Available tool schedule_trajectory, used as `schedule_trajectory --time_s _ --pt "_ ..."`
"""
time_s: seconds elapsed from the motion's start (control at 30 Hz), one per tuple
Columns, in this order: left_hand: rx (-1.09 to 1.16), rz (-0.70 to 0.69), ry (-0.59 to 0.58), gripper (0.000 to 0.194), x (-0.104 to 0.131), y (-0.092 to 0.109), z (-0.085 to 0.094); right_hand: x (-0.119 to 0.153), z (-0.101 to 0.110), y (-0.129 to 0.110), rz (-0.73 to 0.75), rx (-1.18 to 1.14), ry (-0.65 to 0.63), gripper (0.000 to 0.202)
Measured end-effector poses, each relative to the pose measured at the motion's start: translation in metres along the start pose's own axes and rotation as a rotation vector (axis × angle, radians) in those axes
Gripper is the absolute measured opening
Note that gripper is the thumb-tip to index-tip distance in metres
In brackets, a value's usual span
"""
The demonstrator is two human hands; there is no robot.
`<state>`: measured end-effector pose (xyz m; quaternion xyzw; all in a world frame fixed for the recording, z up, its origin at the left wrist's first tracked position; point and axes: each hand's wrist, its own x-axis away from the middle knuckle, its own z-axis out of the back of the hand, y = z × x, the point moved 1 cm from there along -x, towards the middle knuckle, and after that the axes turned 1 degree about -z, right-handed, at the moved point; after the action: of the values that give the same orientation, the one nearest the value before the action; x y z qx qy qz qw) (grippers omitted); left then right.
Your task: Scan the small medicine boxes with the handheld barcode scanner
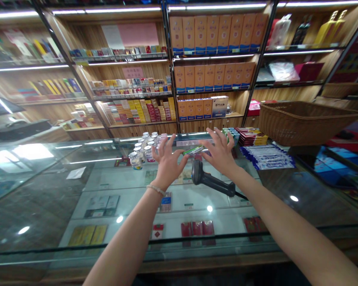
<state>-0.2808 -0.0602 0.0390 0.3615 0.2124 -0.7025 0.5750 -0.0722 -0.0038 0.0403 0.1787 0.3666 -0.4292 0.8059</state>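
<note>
A slim green-and-white stick pack [193,150] is held level above the glass counter, one end in each hand. My left hand [168,162] pinches its left end between thumb and index finger, the other fingers raised and spread. At the right end, my right hand [220,155] grips it in the same way with thumb and index finger. Just below the pack, a dark grey barcode scanner [212,182] lies on the glass, its handle and cable pointing right beneath my right forearm. The print on the pack is too small to read.
White-capped bottles [143,149] stand left of my hands. To the right are blue-white packets [267,157], stacked red packs [250,137] and a wicker basket [304,121]. Cigarette packs [197,228] lie under the glass counter [125,234]. Shelves with orange boxes [217,33] line the back.
</note>
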Motion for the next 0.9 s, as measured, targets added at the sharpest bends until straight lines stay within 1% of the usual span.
schedule_trajectory --time_s 0.1,0.17,0.33,0.47,0.53,0.67,0.8,0.9 --pt "0.001 -0.025 -0.031 0.027 0.001 -0.0003 -0.0017 -0.001 0.003 -0.0017 -0.019 -0.012 -0.068 0.025" --pt "0.002 -0.028 -0.045 0.027 0.0016 -0.0009 -0.0027 -0.0019 0.0048 -0.0019 -0.03 -0.032 -0.081 0.022" --pt "-0.013 -0.014 -0.046 0.029 0.0013 -0.0033 -0.0024 -0.0021 0.006 -0.0025 -0.047 -0.078 -0.065 0.02" --pt "-0.052 -0.025 -0.014 0.039 0.0002 -0.0049 0.0016 -0.0009 0.0067 -0.0034 -0.039 -0.059 -0.069 0.021" --pt "-0.064 -0.045 -0.008 0.04 0.0001 -0.0054 0.0035 -0.0003 0.0068 -0.0035 -0.032 -0.062 -0.072 0.022" --pt "-0.067 -0.072 0.005 0.032 0.0006 -0.0057 0.0053 0.0002 0.0058 -0.0038 -0.016 -0.077 -0.065 0.022" --pt "-0.061 -0.06 0.008 0.022 0.0005 -0.0056 0.0054 0.0006 0.0042 -0.0038 -0.012 -0.079 -0.074 0.022" --pt "-0.06 -0.056 0.013 0.018 0.0004 -0.0052 0.0051 0.0015 0.0034 -0.0032 -0.004 -0.087 -0.068 0.022"
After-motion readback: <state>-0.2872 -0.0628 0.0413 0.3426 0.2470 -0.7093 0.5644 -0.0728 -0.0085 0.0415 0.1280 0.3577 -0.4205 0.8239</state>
